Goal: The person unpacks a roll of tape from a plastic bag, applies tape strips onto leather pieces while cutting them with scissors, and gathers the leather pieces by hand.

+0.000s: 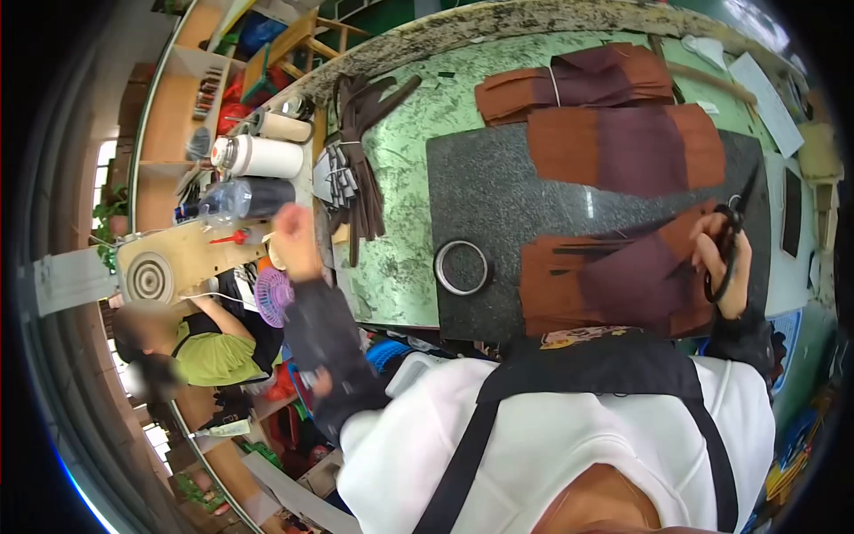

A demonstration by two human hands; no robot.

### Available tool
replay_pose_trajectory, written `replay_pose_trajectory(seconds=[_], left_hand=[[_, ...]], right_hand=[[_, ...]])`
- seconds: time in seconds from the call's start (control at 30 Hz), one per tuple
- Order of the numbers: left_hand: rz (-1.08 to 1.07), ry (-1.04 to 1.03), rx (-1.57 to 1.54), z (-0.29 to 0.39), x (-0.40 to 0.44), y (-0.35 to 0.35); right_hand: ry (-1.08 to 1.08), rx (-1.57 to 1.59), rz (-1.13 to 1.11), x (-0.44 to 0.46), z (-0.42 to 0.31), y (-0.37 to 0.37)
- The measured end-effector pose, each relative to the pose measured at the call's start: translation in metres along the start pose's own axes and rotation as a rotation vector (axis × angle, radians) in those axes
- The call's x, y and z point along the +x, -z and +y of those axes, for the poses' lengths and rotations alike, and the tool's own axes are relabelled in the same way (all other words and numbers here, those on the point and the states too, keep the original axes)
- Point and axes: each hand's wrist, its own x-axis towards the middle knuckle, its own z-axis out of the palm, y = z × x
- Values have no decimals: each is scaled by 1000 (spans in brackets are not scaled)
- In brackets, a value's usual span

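A pair of black-handled scissors (735,230) is in my right hand (723,267), its dark blades pointing away from me. That hand is at the right edge of a spread stack of brown and dark purple leather-like strips (623,283), close to or touching it. Beyond lie a second stack of brown and purple pieces (605,147) and a tied bundle (578,84). My left hand (296,242) is out to the left, beside a clear plastic bottle (233,201), and motion smears its fingers. A roll of tape or metal ring (462,268) sits on the dark stone slab (476,178).
Dark strips (363,169) and a small grey bundle (334,176) lie on the green worktable (400,160). A white thermos (262,156) and a purple fan (272,296) are to the left. Another person in a green top (213,356) sits there. A phone (791,214) lies at right.
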Motion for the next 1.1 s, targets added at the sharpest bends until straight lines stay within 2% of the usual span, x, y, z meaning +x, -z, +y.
replay_pose_trajectory(seconds=[0.03,0.07,0.1,0.17,0.3,0.43,0.47,0.53,0.6,0.63,0.7,0.77,0.87,1.07,1.1], left_hand=[[-167,-153,-107,31,-11,-2],[-380,-289,-57,42,-57,-14],[-445,-442,131,53,-100,-27],[-447,-861,295,54,-146,-58],[-449,-786,247,22,-152,-76],[-87,-412,-52,51,-135,-63],[-78,-440,-56,70,-134,-58],[-423,-32,-1182,106,-146,-48],[-750,131,-1514,136,-171,-57],[-779,118,-1514,151,-184,-64],[-903,257,-1721,171,-212,-77],[-959,296,-1717,177,-229,-91],[-986,434,-1714,174,-244,-102],[-1010,491,-1718,179,-250,-115],[-1014,515,-1731,176,-247,-118]], right_hand=[[3,1,-48,1,2,-3],[-4,-8,-85,4,4,-6],[-13,-21,-124,5,5,-8],[-10,3,-188,6,-1,-19],[19,43,-299,-11,0,-24],[66,67,-359,-31,0,-16],[81,97,-369,-36,0,-15],[90,151,-387,-49,0,-10],[62,294,-399,-58,-13,-14],[75,292,-374,-58,-15,-15],[126,387,-420,-60,-11,-17],[163,382,-380,-63,-13,-11],[227,375,-371,-66,-11,-8],[231,433,-330,-63,5,2],[180,443,-335,-62,6,4]])
